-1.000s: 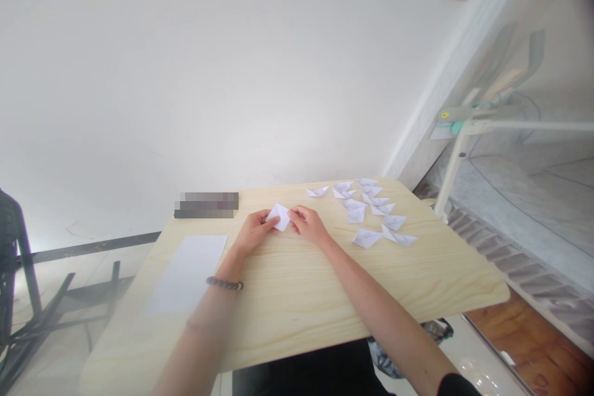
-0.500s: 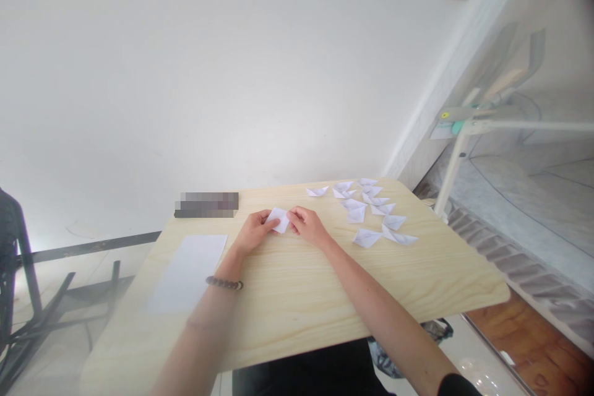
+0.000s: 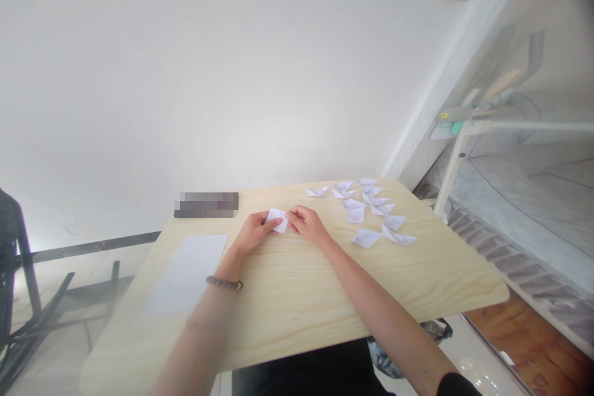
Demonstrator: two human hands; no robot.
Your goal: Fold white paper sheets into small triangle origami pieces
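Note:
A small folded piece of white paper [image 3: 277, 220] is held between my two hands, just over the table. My left hand [image 3: 255, 231] grips its left side, the thumb lying across the front. At its right edge, my right hand [image 3: 305, 223] pinches the paper between thumb and fingers. Several folded paper boats [image 3: 366, 237] stand on the table to the right of my hands. Left of my left forearm lies a flat white sheet of paper [image 3: 190, 272].
The pale wooden table [image 3: 288, 322] stands against a white wall. A dark, pixelated object [image 3: 206, 205] rests at its back left. A black chair frame [image 3: 28, 272] is at the left, and a white metal frame [image 3: 452, 167] rises beyond the right edge.
My right fingers have shifted very slightly left along the folded paper. Both hands keep their hold, and the paper boats stay where they were.

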